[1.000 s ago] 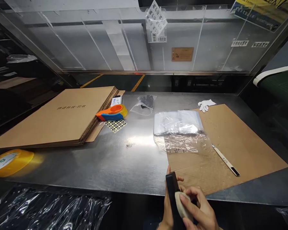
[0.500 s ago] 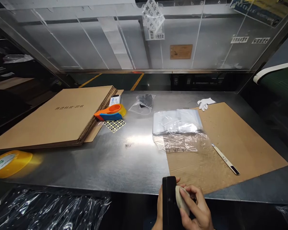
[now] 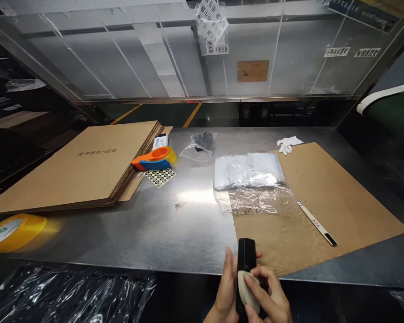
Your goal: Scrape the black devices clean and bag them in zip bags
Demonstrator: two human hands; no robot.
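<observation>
Just beyond the table's front edge, my left hand (image 3: 225, 289) grips a long black box-shaped object (image 3: 247, 254) from the side, thumb raised along it. Its exact kind does not show. My right hand (image 3: 273, 294) pinches a rounded off-white pad (image 3: 245, 287) and presses it against the black object's near face. The pad could be cloth or sponge; I cannot tell. Parts of the fingers behind the object are hidden. Ahead, a stack of clear plastic bags (image 3: 249, 170) lies partly on a brown cardboard sheet (image 3: 340, 197).
A craft knife (image 3: 316, 222) marked A26 and a white glove (image 3: 289, 145) lie at right. Leftward are flat cartons (image 3: 70, 166), a tape dispenser (image 3: 155, 158), a sticker sheet (image 3: 160, 176) and a yellow tape roll (image 3: 16, 232). Black plastic wrapping (image 3: 67, 291) sits below the table edge.
The black object has turned and shifted slightly to the right. The pad has moved lower across its near face. More of my left hand now shows, its thumb raised.
</observation>
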